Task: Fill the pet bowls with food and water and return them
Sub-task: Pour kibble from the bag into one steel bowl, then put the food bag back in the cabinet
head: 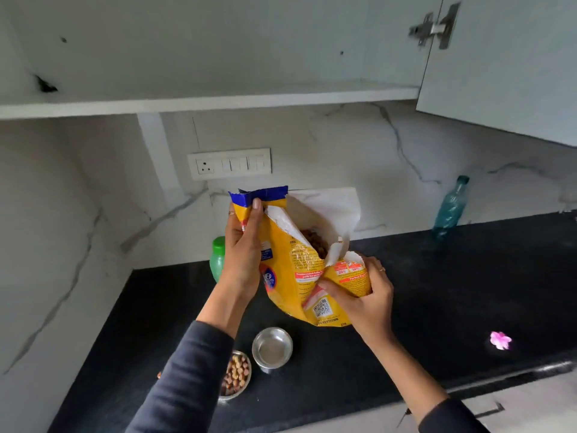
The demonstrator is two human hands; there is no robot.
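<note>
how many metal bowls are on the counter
2. One steel bowl stands near the counter's front, with no kibble in it. A second bowl, holding kibble, sits just left of it, partly hidden by the left sleeve. More could be hidden behind the food bag.

We see a black counter (437, 276) meeting a white marble-veined wall (359, 145). A white switch panel (229, 164) sits on that wall. Above us hangs an open cabinet door (505, 73) with a metal hinge (435, 28). A small pink scrap (500, 340) lies on the counter, well right.
</note>
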